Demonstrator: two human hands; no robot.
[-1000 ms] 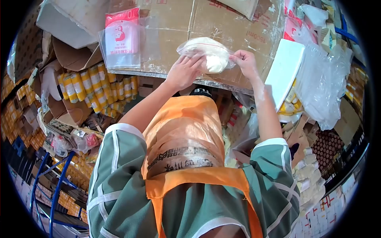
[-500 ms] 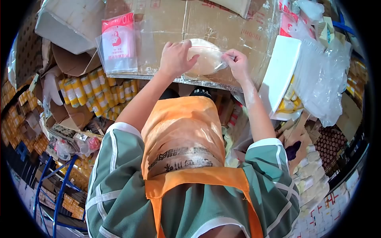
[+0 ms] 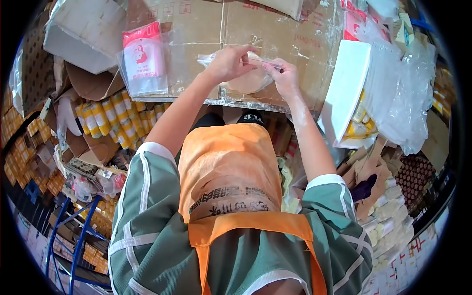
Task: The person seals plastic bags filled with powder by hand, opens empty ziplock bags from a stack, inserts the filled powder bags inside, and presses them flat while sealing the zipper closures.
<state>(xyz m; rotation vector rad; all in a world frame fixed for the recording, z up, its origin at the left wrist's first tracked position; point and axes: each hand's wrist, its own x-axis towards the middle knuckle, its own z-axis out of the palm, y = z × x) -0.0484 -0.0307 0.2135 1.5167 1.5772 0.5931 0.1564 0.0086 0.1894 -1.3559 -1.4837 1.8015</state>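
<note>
A clear plastic bag [image 3: 248, 82] with pale, powdery contents lies on the flattened cardboard [image 3: 191, 37], near its front edge. My right hand [image 3: 285, 76] pinches the right end of the bag's top edge between thumb and fingers. Over the left part of that edge is my left hand [image 3: 231, 64], its fingers bent and pressed close to the strip at the bag's mouth. Part of the bag is hidden beneath my left hand, and a bit of clear film sticks out to its left.
A pink and white packet [image 3: 142, 56] in clear film lies at the left of the cardboard. At the right stand a white foam box [image 3: 346, 88] and crumpled clear plastic [image 3: 398, 98]. Yellow-wrapped rolls [image 3: 110, 118] are stacked below left. A pale sack [image 3: 280, 6] lies at the top.
My left hand first lifted off the bag with its fingers apart, then moved right along the bag's top edge and closed there. My right hand kept its pinch. The view has shifted slightly.
</note>
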